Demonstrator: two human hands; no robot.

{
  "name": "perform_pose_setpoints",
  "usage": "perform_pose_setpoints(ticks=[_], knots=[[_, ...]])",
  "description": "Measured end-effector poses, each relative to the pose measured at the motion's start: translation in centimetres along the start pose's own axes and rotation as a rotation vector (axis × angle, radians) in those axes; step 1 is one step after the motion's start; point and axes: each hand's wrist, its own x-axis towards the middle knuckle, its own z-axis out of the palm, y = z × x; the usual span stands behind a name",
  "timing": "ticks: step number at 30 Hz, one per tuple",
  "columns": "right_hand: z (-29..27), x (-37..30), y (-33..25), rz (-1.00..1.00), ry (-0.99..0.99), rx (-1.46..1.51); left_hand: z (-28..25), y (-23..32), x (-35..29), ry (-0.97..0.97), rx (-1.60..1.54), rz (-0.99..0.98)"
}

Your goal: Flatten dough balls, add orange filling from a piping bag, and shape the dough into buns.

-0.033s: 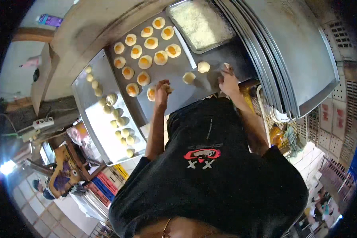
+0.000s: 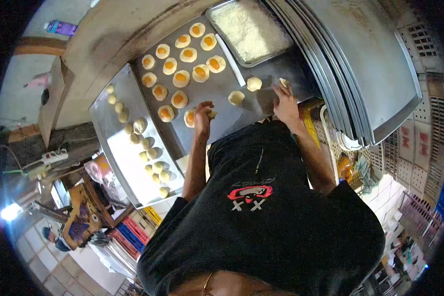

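My left hand point(image 2: 202, 120) is closed around a pale piece of dough point(image 2: 212, 114), held low beside a topped dough round point(image 2: 189, 117) that it partly covers. At the right, my right hand point(image 2: 285, 104) has its fingertips on a small piece of dough point(image 2: 283, 82), which they partly hide. Between my hands, a flattened dough round point(image 2: 236, 97) and another plain dough round point(image 2: 254, 84) lie on the dark metal surface point(image 2: 214, 132). Several flat rounds with an orange topping point(image 2: 180, 78) sit in rows to the left.
A tray of dough balls point(image 2: 118, 170) stands left. At the back lies a pan of pale crumbs point(image 2: 246, 29), with a white strip-like tool point(image 2: 230, 59) beside it. Stacked metal trays point(image 2: 360, 59) rise on the right. A yellow basket point(image 2: 341, 160) stands below them.
My right hand has shifted slightly, its fingertips still at the dough. The fingers of my left hand have loosened a little around their piece. The laid-out rounds stay put.
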Motion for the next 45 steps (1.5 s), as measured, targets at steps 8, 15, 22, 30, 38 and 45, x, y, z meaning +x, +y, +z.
perform_pose_setpoints(ticks=[8, 15, 22, 30, 38, 45], knots=[[3.8, -0.7, -4.2, 0.461, -0.252, 0.242, 1.5, 1.9, 0.8, -0.354, 0.770, 0.230], [10.9, 2.4, -5.9, 0.503, -0.152, 0.156, 6.8, 1.1, 2.0, -0.221, 1.296, 0.481], [8.1, -8.7, -0.9, 1.121, 0.217, 0.789, 8.1, -2.3, 2.2, -0.177, 0.987, 0.513], [-10.2, -30.5, -3.2, 1.605, 0.236, 1.401, 10.5, -5.4, -11.7, -0.493, 0.646, 0.638], [-23.9, -53.5, -7.8, 1.907, 0.883, 1.353, 25.7, -18.3, -34.8, -1.109, 0.436, 0.554], [-39.4, -63.8, -6.2, 1.433, 1.478, 1.223, 36.4, -27.4, -53.9, -1.596, 0.520, 0.467]])
